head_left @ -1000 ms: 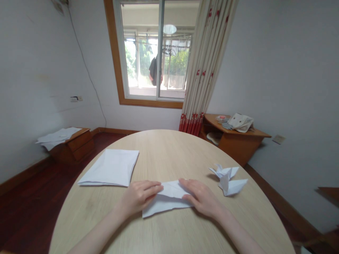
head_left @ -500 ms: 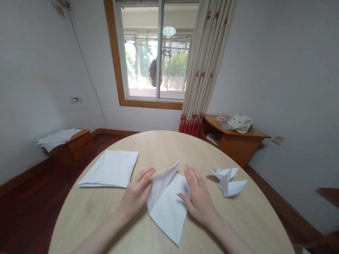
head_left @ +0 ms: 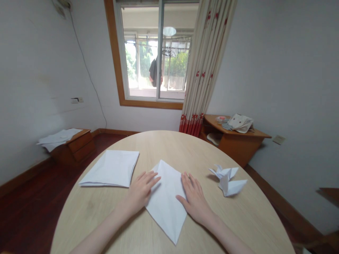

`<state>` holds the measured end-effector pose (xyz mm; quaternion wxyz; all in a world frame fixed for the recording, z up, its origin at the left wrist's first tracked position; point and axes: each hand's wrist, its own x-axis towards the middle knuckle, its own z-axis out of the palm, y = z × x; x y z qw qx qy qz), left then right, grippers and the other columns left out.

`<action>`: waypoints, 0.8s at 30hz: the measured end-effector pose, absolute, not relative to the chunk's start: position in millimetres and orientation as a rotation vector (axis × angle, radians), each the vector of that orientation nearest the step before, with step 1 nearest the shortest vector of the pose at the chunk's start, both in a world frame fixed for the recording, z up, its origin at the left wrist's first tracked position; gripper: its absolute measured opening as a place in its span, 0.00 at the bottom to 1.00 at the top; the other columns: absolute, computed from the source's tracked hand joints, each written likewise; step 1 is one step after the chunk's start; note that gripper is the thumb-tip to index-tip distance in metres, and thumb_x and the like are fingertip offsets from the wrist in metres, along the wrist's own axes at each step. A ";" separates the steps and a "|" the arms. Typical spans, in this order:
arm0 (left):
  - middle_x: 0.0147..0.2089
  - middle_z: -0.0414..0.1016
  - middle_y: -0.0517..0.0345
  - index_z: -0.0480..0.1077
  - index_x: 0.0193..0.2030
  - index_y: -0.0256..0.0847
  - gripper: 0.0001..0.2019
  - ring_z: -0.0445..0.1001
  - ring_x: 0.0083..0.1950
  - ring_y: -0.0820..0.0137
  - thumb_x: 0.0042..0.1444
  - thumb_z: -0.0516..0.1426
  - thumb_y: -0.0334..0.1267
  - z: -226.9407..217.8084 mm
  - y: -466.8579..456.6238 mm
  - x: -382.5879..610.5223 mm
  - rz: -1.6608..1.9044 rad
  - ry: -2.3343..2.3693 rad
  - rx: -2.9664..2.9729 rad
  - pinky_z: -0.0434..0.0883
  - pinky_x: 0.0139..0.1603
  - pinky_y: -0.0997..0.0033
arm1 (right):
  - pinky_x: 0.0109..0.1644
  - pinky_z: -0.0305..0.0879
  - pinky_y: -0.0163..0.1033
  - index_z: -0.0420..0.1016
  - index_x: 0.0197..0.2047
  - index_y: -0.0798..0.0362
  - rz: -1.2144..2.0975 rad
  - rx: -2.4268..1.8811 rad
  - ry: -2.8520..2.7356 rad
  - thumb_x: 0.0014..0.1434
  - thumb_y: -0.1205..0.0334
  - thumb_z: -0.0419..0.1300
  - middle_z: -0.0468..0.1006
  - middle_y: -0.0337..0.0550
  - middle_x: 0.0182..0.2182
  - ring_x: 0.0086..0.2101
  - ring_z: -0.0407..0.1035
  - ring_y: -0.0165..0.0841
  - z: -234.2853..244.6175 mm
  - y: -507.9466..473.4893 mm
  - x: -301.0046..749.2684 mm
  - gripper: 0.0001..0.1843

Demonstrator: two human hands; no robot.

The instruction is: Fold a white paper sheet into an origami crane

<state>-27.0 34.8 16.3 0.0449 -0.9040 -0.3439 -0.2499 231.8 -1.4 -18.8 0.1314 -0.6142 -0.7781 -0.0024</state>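
A folded sheet of white paper (head_left: 167, 208) lies flat on the table in front of me, kite-shaped, with one point toward me and one away. My left hand (head_left: 143, 188) rests on its left edge, fingers stretched over the paper. On the opposite edge lies my right hand (head_left: 194, 201), fingers flat and thumb apart on the paper. Neither hand grips anything. Two folded paper birds (head_left: 231, 185) sit to the right of my right hand, close together. Left of my left hand is a stack of white paper (head_left: 109, 168).
All of this is on a round light wooden table (head_left: 159, 141). Beyond it stand a low drawer cabinet (head_left: 79, 144) with papers on top at left and a corner desk (head_left: 238, 141) with a cloth bag (head_left: 240, 122) at right. A curtain (head_left: 203, 70) hangs beside the window.
The paper's raised far flap has come down and now lies flat. My left hand has moved slightly inward over the paper, with its fingers more spread; my right hand has barely shifted.
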 end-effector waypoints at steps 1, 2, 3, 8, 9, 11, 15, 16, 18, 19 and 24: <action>0.61 0.68 0.51 0.63 0.60 0.45 0.30 0.66 0.61 0.63 0.51 0.49 0.20 12.9 35.3 -26.8 -0.709 -1.064 -2.803 0.62 0.63 0.52 | 0.67 0.40 0.60 0.36 0.71 0.55 0.009 -1.779 -2.265 0.63 0.54 0.51 0.44 0.52 0.69 0.67 0.35 0.47 -18.7 -0.3 233.1 0.40; 0.60 0.69 0.52 0.62 0.61 0.45 0.29 0.67 0.61 0.64 0.52 0.49 0.21 10.1 35.5 -26.5 -0.668 -1.092 -2.832 0.61 0.63 0.53 | 0.67 0.40 0.61 0.37 0.71 0.55 0.020 -1.773 -2.272 0.63 0.54 0.51 0.44 0.53 0.69 0.67 0.36 0.48 -18.6 1.0 234.7 0.40; 0.60 0.69 0.51 0.62 0.61 0.45 0.28 0.69 0.60 0.64 0.54 0.49 0.22 7.8 35.3 -26.2 -0.637 -1.116 -2.856 0.61 0.63 0.54 | 0.66 0.40 0.61 0.38 0.71 0.54 0.026 -1.766 -2.280 0.63 0.53 0.51 0.45 0.53 0.68 0.67 0.37 0.48 -18.4 2.5 236.6 0.40; 0.56 0.73 0.51 0.67 0.58 0.43 0.20 0.72 0.56 0.63 0.60 0.50 0.28 7.4 32.8 -24.4 -0.604 -1.148 -2.909 0.60 0.63 0.53 | 0.66 0.38 0.63 0.42 0.70 0.52 0.013 -1.750 -2.292 0.63 0.51 0.52 0.50 0.54 0.68 0.66 0.40 0.48 -16.7 10.1 247.2 0.38; 0.55 0.74 0.52 0.68 0.56 0.43 0.19 0.73 0.55 0.63 0.60 0.51 0.28 8.9 32.3 -24.1 -0.600 -1.139 -2.910 0.61 0.62 0.53 | 0.66 0.38 0.63 0.42 0.70 0.51 0.018 -1.757 -2.289 0.63 0.50 0.52 0.50 0.54 0.67 0.66 0.41 0.48 -15.8 11.1 248.9 0.38; 0.54 0.75 0.53 0.69 0.55 0.44 0.17 0.74 0.53 0.63 0.60 0.52 0.28 12.7 31.2 -23.2 -0.578 -1.120 -2.900 0.63 0.60 0.55 | 0.66 0.38 0.62 0.44 0.70 0.52 0.041 -1.791 -2.278 0.62 0.50 0.53 0.50 0.54 0.67 0.66 0.41 0.48 -13.4 12.2 251.2 0.38; 0.50 0.77 0.55 0.71 0.51 0.44 0.13 0.77 0.45 0.63 0.61 0.53 0.31 18.5 28.9 -20.7 -0.569 -1.075 -2.869 0.70 0.48 0.62 | 0.66 0.37 0.61 0.45 0.70 0.54 0.120 -1.829 -2.253 0.61 0.51 0.54 0.49 0.55 0.68 0.67 0.38 0.48 -9.0 11.8 252.5 0.39; 0.49 0.78 0.55 0.72 0.50 0.43 0.12 0.77 0.43 0.63 0.62 0.53 0.31 18.9 28.5 -20.0 -0.585 -1.062 -2.868 0.71 0.45 0.63 | 0.66 0.36 0.60 0.45 0.70 0.54 0.143 -1.822 -2.254 0.60 0.51 0.54 0.48 0.54 0.68 0.67 0.37 0.47 -8.4 11.5 252.8 0.39; 0.46 0.79 0.55 0.73 0.49 0.43 0.11 0.78 0.39 0.64 0.63 0.53 0.33 17.8 28.5 -19.3 -0.617 -1.031 -2.874 0.71 0.42 0.65 | 0.67 0.35 0.59 0.43 0.70 0.53 0.186 -1.804 -2.255 0.59 0.53 0.55 0.46 0.53 0.68 0.67 0.35 0.45 -7.8 11.3 253.7 0.40; 0.44 0.80 0.55 0.73 0.48 0.43 0.11 0.78 0.38 0.64 0.63 0.53 0.33 16.5 28.8 -19.1 -0.629 -1.012 -2.882 0.71 0.40 0.66 | 0.67 0.34 0.59 0.43 0.70 0.53 0.208 -1.800 -2.253 0.59 0.54 0.55 0.45 0.52 0.69 0.67 0.34 0.44 -7.7 11.3 254.6 0.41; 0.41 0.80 0.54 0.73 0.50 0.42 0.12 0.78 0.36 0.66 0.64 0.52 0.35 9.8 32.1 -21.3 -0.748 -0.976 -2.932 0.71 0.38 0.69 | 0.67 0.35 0.59 0.39 0.71 0.53 0.290 -1.666 -2.309 0.57 0.52 0.57 0.43 0.55 0.69 0.67 0.34 0.45 -7.8 11.7 261.1 0.45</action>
